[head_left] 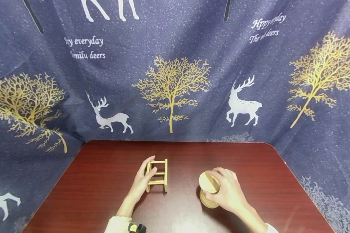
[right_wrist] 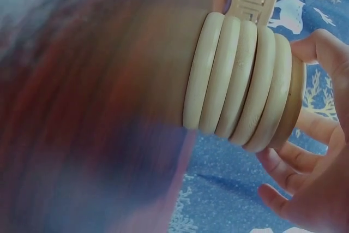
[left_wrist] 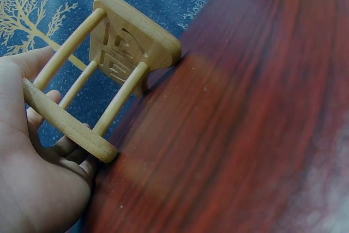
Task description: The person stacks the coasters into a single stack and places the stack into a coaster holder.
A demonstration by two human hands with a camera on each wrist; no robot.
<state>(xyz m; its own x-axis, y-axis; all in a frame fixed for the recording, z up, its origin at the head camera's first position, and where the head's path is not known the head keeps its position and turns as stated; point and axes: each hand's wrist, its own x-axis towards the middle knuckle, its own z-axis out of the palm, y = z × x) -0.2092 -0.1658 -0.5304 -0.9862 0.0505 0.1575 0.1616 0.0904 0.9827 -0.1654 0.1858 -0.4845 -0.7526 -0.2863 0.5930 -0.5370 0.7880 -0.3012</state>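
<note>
On the left side of the table, a small wooden coaster rack (head_left: pixel 166 176) stands with two side panels joined by round bars. My left hand (head_left: pixel 140 181) holds it by its left panel, thumb over the top. The left wrist view shows a cut-out pattern in the rack's far panel (left_wrist: pixel 136 36). To the right is a stack of round wooden coasters (right_wrist: pixel 234 75), several thick discs with rounded edges. My right hand (head_left: pixel 228 191) pinches the top coaster (head_left: pixel 207 183) at its rim. That coaster sits slightly askew over the others.
The dark red table (head_left: pixel 180 155) has its far edge against a blue cloth (head_left: pixel 189 100) printed with deer and trees. A gap of bare tabletop lies between the rack and the stack. A black device (head_left: pixel 137 227) is on the left sleeve.
</note>
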